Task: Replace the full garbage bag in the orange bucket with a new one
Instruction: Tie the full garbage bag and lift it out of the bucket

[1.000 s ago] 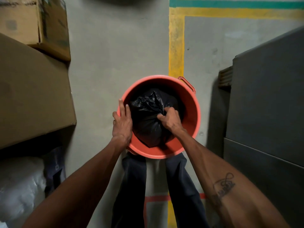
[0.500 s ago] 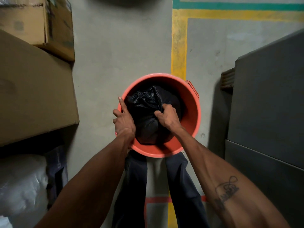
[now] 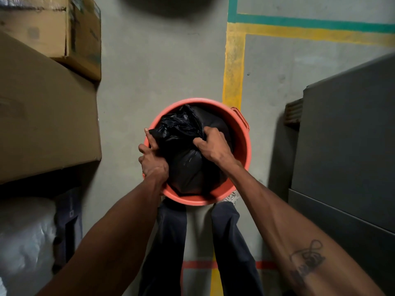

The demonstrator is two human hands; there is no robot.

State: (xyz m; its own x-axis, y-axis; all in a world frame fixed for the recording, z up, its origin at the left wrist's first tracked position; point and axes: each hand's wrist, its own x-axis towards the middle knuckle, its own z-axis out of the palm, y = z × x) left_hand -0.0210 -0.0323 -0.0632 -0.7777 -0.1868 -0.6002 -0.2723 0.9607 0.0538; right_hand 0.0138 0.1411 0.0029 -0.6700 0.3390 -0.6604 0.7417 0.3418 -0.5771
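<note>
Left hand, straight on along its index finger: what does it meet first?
Probably the rim of the orange bucket, which the left hand grips; the garbage bag crumples just beside the fingertip. Depth is unclear.

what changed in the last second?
The right hand has pulled the black plastic garbage bag higher in the round orange plastic bucket, grip unchanged on its gathered top. The left hand, flat-fingered before, now curls its fingers on the rim. Bucket stays put.

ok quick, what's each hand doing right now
left hand: grips the rim of the orange bucket
right hand: grips the black garbage bag at its gathered top
</note>
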